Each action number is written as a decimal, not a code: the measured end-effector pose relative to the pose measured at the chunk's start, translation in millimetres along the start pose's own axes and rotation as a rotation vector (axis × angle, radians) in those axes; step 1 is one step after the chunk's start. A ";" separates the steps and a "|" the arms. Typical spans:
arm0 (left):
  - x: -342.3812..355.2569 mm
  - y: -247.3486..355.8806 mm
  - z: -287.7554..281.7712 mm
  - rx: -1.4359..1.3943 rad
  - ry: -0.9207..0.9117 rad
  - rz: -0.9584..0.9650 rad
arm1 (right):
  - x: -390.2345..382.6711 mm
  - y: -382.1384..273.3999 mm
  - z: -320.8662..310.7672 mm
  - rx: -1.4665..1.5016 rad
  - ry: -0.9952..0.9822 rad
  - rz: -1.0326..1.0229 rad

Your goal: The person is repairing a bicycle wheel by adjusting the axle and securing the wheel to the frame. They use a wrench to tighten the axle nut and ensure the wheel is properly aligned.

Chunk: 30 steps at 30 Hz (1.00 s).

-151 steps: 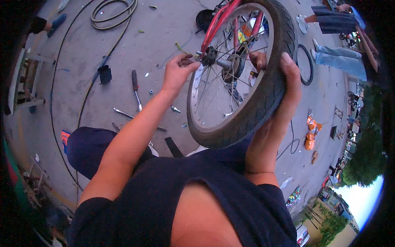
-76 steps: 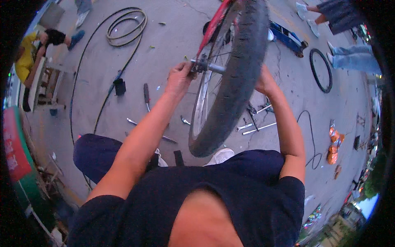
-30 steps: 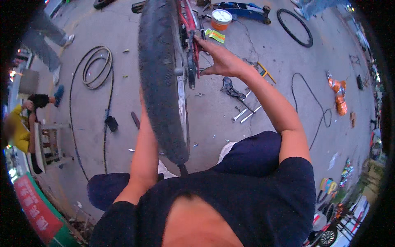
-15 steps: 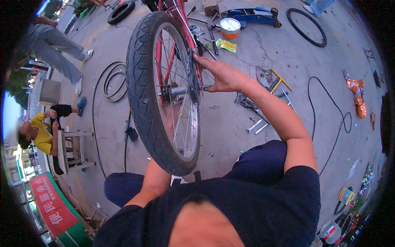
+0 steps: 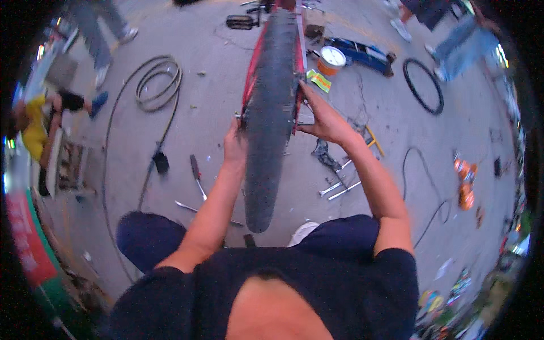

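A bicycle wheel [image 5: 266, 147] stands edge-on in front of me, its worn dark tyre pointing toward my body, between the red frame tubes [image 5: 251, 73]. My left hand [image 5: 234, 139] grips at the hub on the wheel's left side, its fingertips partly hidden. On the right, my right hand [image 5: 317, 116] holds the red tube beside the wheel, thumb and fingers set apart along it. Below on the concrete lie a screwdriver [image 5: 195, 167], wrenches [image 5: 330, 190] and a dark tangled part [image 5: 323, 153] I cannot make out. A black pedal [image 5: 241, 22] shows beyond the wheel.
A coiled hose [image 5: 158, 102] lies left, near a person in yellow [image 5: 35, 133] seated by a wooden stand. Standing people's legs [image 5: 93, 39] show at both upper sides. A blue jack [image 5: 357, 54], bucket [image 5: 331, 67], loose tyre [image 5: 423, 85] and orange bags [image 5: 466, 192] lie right.
Since half a second ago, the wheel has turned from angled, spokes showing, to edge-on and shifted right. My left hand has come up beside the hub; my right hand stays on the tube.
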State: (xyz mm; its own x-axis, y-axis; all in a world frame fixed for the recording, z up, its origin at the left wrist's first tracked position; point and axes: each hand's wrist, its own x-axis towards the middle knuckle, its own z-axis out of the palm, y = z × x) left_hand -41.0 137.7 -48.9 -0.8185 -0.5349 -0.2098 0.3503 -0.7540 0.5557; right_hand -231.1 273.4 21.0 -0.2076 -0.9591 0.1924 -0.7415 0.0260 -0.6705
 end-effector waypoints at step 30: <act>12.6 -20.5 -16.0 -0.172 0.016 0.136 | -20.1 -29.7 14.5 -0.466 0.149 0.162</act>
State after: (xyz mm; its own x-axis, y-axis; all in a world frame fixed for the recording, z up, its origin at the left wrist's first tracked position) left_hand -51.2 140.2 -75.9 -0.7518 -0.6407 -0.1560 0.5304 -0.7281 0.4343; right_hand -195.7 287.8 26.6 -0.4068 -0.8826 0.2357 -0.8909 0.3264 -0.3157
